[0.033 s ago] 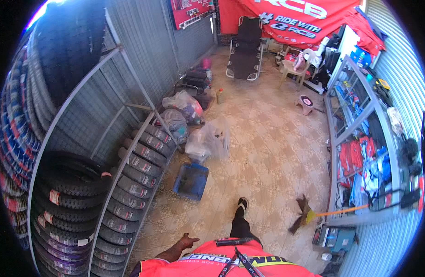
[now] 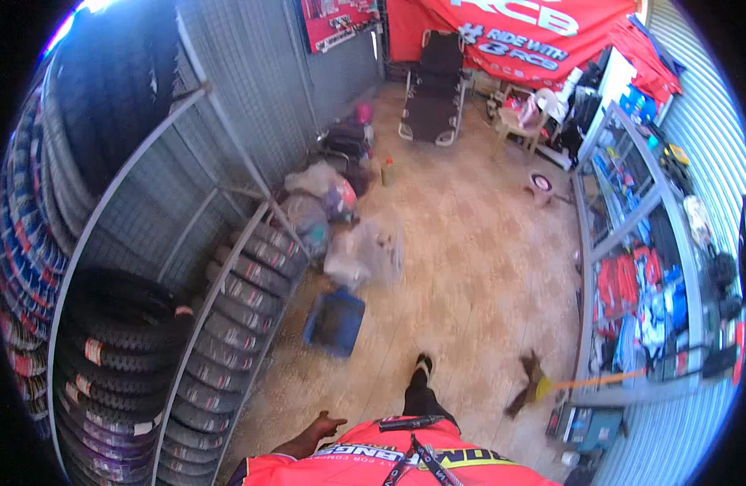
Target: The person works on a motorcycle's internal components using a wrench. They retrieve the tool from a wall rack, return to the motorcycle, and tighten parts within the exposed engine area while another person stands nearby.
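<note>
My left hand hangs low beside my red shirt, over the tiled floor. Its fingers look loosely apart, and nothing shows in them. Nearest to it stands the rack of black tyres on the left. A blue plastic crate lies on the floor farther ahead of that hand. One foot in a dark sandal shows in front of my body. My right hand is out of view.
Plastic bags sit by the left rack, with a bottle beyond them. A broom leans out from the right near a glass display case. Farther back are a folding cot, a plastic chair and a low stool.
The scene has shifted very slightly in the picture and is more blurred. My left hand keeps almost the same place and pose.
</note>
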Demonstrator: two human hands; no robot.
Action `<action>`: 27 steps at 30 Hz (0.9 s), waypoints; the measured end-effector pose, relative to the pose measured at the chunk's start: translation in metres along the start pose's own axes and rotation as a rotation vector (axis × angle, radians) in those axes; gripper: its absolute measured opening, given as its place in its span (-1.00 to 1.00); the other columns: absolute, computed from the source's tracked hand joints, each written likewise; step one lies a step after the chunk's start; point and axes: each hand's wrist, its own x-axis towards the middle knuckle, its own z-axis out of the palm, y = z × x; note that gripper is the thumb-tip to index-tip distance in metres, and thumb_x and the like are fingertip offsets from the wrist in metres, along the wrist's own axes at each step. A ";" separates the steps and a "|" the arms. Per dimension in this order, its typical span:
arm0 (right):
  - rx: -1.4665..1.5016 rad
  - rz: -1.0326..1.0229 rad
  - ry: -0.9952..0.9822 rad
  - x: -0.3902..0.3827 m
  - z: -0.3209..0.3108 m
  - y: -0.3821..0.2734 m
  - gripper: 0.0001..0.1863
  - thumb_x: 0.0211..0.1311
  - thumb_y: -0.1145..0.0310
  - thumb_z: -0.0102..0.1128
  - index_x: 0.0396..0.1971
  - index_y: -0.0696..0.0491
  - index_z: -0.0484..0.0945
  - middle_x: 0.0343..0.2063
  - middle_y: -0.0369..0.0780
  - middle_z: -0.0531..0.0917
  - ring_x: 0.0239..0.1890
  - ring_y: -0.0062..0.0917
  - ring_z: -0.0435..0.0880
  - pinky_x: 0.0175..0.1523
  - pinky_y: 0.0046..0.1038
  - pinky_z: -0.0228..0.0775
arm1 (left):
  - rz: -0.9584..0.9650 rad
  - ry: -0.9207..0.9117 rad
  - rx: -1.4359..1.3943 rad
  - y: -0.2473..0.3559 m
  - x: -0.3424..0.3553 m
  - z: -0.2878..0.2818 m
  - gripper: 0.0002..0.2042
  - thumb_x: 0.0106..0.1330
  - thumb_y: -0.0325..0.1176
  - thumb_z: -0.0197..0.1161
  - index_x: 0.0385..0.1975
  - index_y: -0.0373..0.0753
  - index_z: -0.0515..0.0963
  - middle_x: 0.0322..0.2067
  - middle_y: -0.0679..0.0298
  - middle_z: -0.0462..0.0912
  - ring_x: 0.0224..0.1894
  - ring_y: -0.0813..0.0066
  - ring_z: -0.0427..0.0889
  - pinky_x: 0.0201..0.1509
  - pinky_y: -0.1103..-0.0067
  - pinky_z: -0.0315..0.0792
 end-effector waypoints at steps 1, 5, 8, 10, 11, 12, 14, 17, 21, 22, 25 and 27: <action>-0.024 -0.033 0.032 0.023 -0.054 -0.038 -0.51 0.29 -0.03 0.05 -0.01 0.02 0.63 -0.01 -0.01 0.65 0.10 -0.14 0.60 0.19 -0.20 0.40 | -0.043 0.027 -0.120 0.034 0.016 -0.001 0.15 0.02 -0.24 0.59 0.45 -0.27 -0.24 -0.48 0.14 0.53 -0.62 0.43 0.47 -0.64 0.46 0.36; -0.097 -0.310 0.395 0.060 -0.312 -0.230 -0.51 0.27 -0.01 0.07 -0.01 0.04 0.63 -0.01 -0.01 0.65 0.11 -0.16 0.59 0.21 -0.22 0.40 | 0.088 0.195 0.061 0.171 0.057 0.006 0.16 0.01 -0.16 0.60 0.44 -0.34 -0.20 -0.21 -0.07 0.57 -0.39 0.27 0.61 -0.46 0.39 0.54; 0.031 -0.660 0.714 0.024 -0.504 -0.410 -0.49 0.29 -0.03 0.08 -0.09 0.13 0.65 -0.11 -0.02 0.69 -0.01 -0.12 0.66 0.08 -0.22 0.48 | 0.458 0.189 0.293 0.295 0.099 0.000 0.14 -0.02 -0.06 0.60 0.42 -0.39 -0.09 -0.01 -0.16 0.50 -0.22 0.18 0.65 -0.30 0.36 0.60; 0.034 -0.811 0.807 -0.016 -0.609 -0.519 -0.53 0.30 0.03 0.12 -0.12 0.16 0.65 -0.17 0.01 0.71 -0.08 -0.14 0.69 0.02 -0.25 0.50 | 0.460 0.344 0.396 0.374 0.133 0.000 0.13 -0.04 -0.01 0.60 0.40 -0.43 -0.02 0.11 -0.20 0.44 -0.12 0.14 0.65 -0.20 0.35 0.62; 0.081 -0.917 0.866 -0.036 -0.647 -0.560 -0.57 0.31 0.07 0.14 -0.12 0.16 0.65 -0.19 0.01 0.71 -0.10 -0.16 0.70 0.01 -0.27 0.50 | 0.408 0.464 0.441 0.409 0.148 -0.003 0.12 -0.05 0.01 0.60 0.39 -0.44 0.01 0.18 -0.21 0.41 -0.07 0.13 0.65 -0.15 0.35 0.63; 0.103 -0.998 0.901 -0.051 -0.678 -0.593 -0.59 0.32 0.09 0.14 -0.13 0.15 0.65 -0.22 0.01 0.71 -0.13 -0.16 0.70 -0.02 -0.26 0.50 | 0.364 0.418 0.412 0.440 0.164 -0.007 0.14 -0.09 0.01 0.62 0.39 -0.44 0.02 0.23 -0.22 0.37 -0.01 0.09 0.64 -0.10 0.34 0.62; 0.190 -1.206 0.959 -0.060 -0.725 -0.642 -0.63 0.32 0.13 0.14 -0.16 0.14 0.66 -0.26 0.00 0.71 -0.20 -0.16 0.70 -0.07 -0.25 0.51 | 0.493 0.312 0.517 0.492 0.194 -0.017 0.15 -0.10 0.01 0.63 0.39 -0.43 0.02 0.19 -0.21 0.42 -0.06 0.11 0.65 -0.12 0.34 0.62; 0.116 -1.174 0.874 -0.017 -0.756 -0.654 -0.63 0.36 0.14 0.16 -0.08 0.15 0.62 -0.21 -0.04 0.72 -0.16 -0.35 0.71 -0.03 -0.35 0.50 | 0.324 0.264 0.288 0.571 0.236 -0.039 0.16 -0.10 -0.02 0.63 0.41 -0.40 -0.01 0.00 -0.15 0.53 -0.25 0.18 0.65 -0.26 0.34 0.59; -0.160 -0.450 0.528 0.100 -0.723 -0.589 -0.54 0.35 0.07 0.02 0.01 0.10 0.62 0.00 0.02 0.64 0.09 -0.15 0.62 0.19 -0.19 0.41 | 0.156 0.218 -0.103 0.688 0.275 -0.066 0.14 -0.02 -0.13 0.62 0.42 -0.32 -0.14 -0.52 0.21 0.47 -0.67 0.47 0.41 -0.67 0.44 0.28; -0.278 -0.367 0.414 0.125 -0.715 -0.568 -0.54 0.35 0.06 0.02 0.01 0.10 0.62 0.01 0.01 0.64 0.09 -0.15 0.62 0.19 -0.19 0.41 | 0.135 0.154 -0.135 0.712 0.281 -0.074 0.13 -0.03 -0.15 0.62 0.43 -0.30 -0.09 -0.47 0.18 0.50 -0.63 0.45 0.45 -0.64 0.45 0.32; -0.215 -0.143 0.147 0.179 -0.715 -0.529 -0.53 0.34 0.05 0.03 0.02 0.09 0.62 0.02 0.00 0.64 0.10 -0.16 0.61 0.20 -0.19 0.40 | 0.083 0.009 -0.251 0.778 0.291 -0.103 0.01 0.04 -0.15 0.57 0.43 -0.24 0.03 -0.41 0.15 0.51 -0.56 0.40 0.48 -0.58 0.46 0.38; -0.143 -0.095 0.081 0.205 -0.739 -0.545 -0.53 0.34 0.04 0.03 0.02 0.08 0.62 0.03 -0.01 0.63 0.11 -0.17 0.61 0.20 -0.19 0.40 | 0.075 -0.061 -0.359 0.822 0.302 -0.111 -0.14 0.20 -0.06 0.43 0.42 -0.19 0.10 -0.50 0.21 0.44 -0.59 0.40 0.42 -0.58 0.45 0.34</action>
